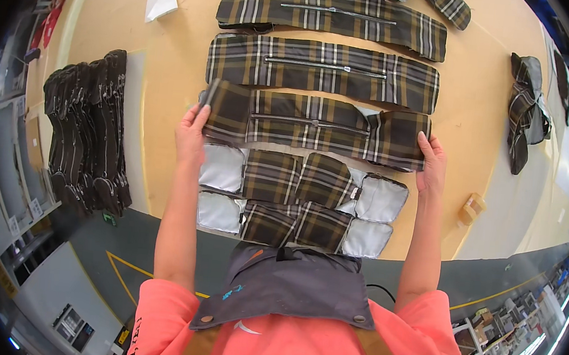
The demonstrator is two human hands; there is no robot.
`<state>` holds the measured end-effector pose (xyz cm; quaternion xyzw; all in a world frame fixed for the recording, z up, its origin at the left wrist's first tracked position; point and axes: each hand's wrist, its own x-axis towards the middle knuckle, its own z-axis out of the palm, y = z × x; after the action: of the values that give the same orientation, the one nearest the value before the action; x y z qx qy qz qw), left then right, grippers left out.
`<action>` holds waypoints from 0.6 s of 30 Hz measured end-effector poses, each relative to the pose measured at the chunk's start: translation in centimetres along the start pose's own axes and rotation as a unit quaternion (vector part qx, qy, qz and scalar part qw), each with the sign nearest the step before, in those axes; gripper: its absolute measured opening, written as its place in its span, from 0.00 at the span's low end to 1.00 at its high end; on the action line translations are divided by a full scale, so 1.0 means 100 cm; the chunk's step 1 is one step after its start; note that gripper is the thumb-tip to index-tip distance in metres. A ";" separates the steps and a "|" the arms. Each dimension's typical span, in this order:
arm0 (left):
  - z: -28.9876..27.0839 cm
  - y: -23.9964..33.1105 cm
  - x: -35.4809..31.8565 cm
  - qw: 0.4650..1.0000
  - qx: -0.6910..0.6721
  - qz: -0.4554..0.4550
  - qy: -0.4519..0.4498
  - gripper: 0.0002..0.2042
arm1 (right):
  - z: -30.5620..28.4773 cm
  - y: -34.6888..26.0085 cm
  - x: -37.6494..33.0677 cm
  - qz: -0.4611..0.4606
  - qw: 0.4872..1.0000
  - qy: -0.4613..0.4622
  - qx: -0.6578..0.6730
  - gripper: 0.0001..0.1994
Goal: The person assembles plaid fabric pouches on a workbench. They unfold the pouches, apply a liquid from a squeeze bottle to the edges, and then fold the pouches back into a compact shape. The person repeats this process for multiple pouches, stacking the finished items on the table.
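Note:
A long plaid fabric panel point(315, 137) with a zipper lies across the table before me, the third in a column of plaid pieces. Pinched in my left hand point(191, 134) is its left end, a flap lifted slightly and a little blurred. My right hand point(432, 158) grips the right end, thumb on top and fingers hidden beneath. Nearer to me are two plaid pieces whose pale silver lining shows at both ends: the upper lined piece point(271, 176) and the lower lined piece point(270, 223). Beyond the held panel lies another zippered plaid panel point(326, 51).
At the far side lies one more zippered panel point(332, 23), with dark plaid cloth point(445, 5) behind it. A stack of dark zippered pieces point(89, 126) hangs over the table's left edge. To the right are bundled plaid fabric point(526, 111) and a small tan block point(472, 209). White paper point(161, 4) lies far left.

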<state>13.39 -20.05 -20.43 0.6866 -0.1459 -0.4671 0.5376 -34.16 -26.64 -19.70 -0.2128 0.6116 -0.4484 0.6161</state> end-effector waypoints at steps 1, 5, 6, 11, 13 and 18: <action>-0.008 -0.004 0.004 0.999 0.018 0.029 0.018 0.09 | -0.005 -0.002 0.000 -0.009 1.000 0.009 -0.005 0.10; -0.022 -0.016 0.014 0.971 0.206 0.082 0.090 0.10 | -0.037 0.029 0.010 -0.120 0.977 0.069 -0.159 0.10; -0.025 -0.023 0.018 0.961 0.237 0.102 0.102 0.11 | -0.038 0.034 0.013 -0.146 0.963 0.083 -0.209 0.10; -0.030 -0.035 0.025 0.919 0.351 0.108 0.141 0.12 | -0.023 0.035 0.009 -0.258 0.874 0.155 -0.382 0.10; -0.020 -0.027 0.011 0.823 0.447 0.283 0.209 0.13 | -0.007 0.029 0.001 -0.362 0.796 0.205 -0.440 0.11; 0.025 -0.030 -0.079 0.859 0.388 0.332 -0.042 0.13 | 0.057 0.039 -0.073 -0.284 0.832 -0.080 -0.470 0.13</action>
<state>6.43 -14.87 -19.18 0.7301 -0.5570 -0.1947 0.3447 -26.56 -20.31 -17.81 -0.6765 0.6094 -0.2437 0.3341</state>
